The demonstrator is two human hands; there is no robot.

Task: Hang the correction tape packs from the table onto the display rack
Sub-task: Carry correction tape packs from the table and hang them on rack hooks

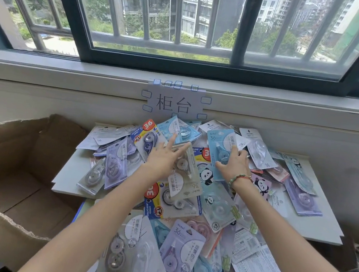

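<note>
Correction tape packs lie heaped loose across the table, so both hands reach in to sort. The right hand grips a light blue pack, lifting it upright. The left hand rests flat on a clear pack, fingers straight, likely steadying the pile; no display rack is in view.

Table mostly buried under packs; nearest packs cut off by bottom edge.

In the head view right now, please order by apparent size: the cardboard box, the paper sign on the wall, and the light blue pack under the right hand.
1. Cardboard box, largest by far.
2. Paper sign.
3. Light blue pack, though close to the sign, so this order is unsure.
</note>
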